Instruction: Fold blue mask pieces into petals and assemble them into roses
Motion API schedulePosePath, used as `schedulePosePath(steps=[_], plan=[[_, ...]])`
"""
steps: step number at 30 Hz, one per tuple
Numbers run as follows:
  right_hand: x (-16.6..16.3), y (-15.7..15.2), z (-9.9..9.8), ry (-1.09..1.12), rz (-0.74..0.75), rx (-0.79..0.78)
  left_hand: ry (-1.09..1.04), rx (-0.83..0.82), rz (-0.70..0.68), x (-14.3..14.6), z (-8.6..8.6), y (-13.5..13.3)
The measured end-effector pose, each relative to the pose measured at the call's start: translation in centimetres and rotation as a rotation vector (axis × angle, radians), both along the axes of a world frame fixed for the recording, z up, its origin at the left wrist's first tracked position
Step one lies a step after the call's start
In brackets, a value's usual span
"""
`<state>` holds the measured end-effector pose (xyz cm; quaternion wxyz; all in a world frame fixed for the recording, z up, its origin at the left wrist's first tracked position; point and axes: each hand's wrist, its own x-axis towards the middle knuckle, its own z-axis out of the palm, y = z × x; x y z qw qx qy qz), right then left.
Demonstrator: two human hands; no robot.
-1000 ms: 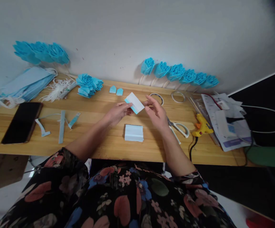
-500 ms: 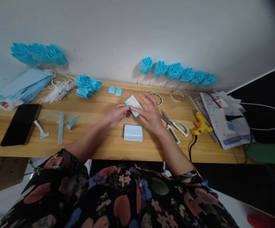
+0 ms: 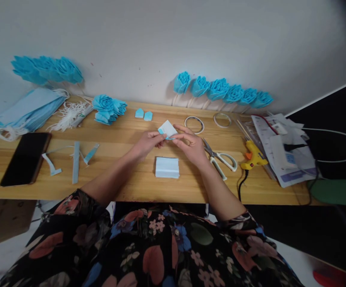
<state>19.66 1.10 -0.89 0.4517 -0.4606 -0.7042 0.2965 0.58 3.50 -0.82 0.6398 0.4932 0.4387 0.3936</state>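
Note:
Both hands meet above the middle of the wooden table [image 3: 131, 183]. My left hand [image 3: 147, 144] pinches the left side of a small white-and-blue mask piece [image 3: 167, 129]. My right hand [image 3: 190, 144] pinches its right side, folding it over. The piece is tilted, with a blue edge showing at its lower left. Just below the hands a small stack of pale blue cut pieces [image 3: 167, 167] lies flat on the table.
Scissors [image 3: 220, 158] and a yellow glue gun [image 3: 253, 156] lie right of my hands, beside papers [image 3: 283, 153]. Two tape rolls [image 3: 194, 124] sit behind. Blue fabric roses [image 3: 220, 90] lean on the wall. At left are a phone [image 3: 26, 158], blue strips [image 3: 76, 161], a rose bunch [image 3: 108, 108] and stacked masks [image 3: 29, 107].
The piece was held open between both hands; my right hand moved in over it and now pinches it, so it looks smaller and folded.

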Motion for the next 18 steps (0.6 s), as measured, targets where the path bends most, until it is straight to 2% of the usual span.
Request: schedulePosePath(steps=[6, 18], plan=[[-0.26, 0.22, -0.86, 0.174, -0.061, -0.197, 0.027, 0.014, -0.022, -0.01, 0.12, -0.19], [-0.44, 0.36, -0.31, 0.271, -0.032, -0.265, 0.077, 0.002, -0.017, 0.08, -0.13, -0.04]])
